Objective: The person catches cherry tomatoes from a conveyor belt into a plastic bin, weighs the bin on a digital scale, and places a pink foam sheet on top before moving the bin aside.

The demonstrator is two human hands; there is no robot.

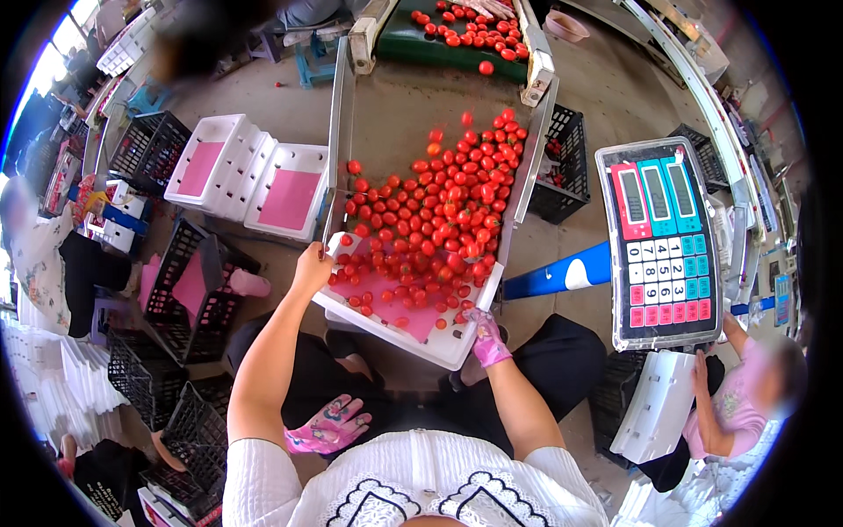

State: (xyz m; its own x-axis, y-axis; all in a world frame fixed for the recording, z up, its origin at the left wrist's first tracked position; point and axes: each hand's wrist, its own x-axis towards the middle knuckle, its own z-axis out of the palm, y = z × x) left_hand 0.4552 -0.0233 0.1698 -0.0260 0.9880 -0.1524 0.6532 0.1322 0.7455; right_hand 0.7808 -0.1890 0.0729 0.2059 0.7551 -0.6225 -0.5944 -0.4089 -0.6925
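Cherry tomatoes (454,191) cover the lower part of a metal-sided chute (388,112) and spill, partly blurred, into a white foam box (408,342) with pink lining paper (369,293). At the chute's lower left, my bare left hand (313,267) is closed around a thin metal piece beside the box's corner. My right hand (489,339), in a pink patterned glove, grips the box's right wall near its front corner. Another pink floral glove (329,425) lies on my lap with no hand in it.
A scale display (662,244) on a blue post (560,270) stands at right. Lined foam boxes (286,191) are at left, near black crates (194,290). A gloved hand (487,8) touches tomatoes on the green conveyor (421,49). Other people (737,402) sit nearby.
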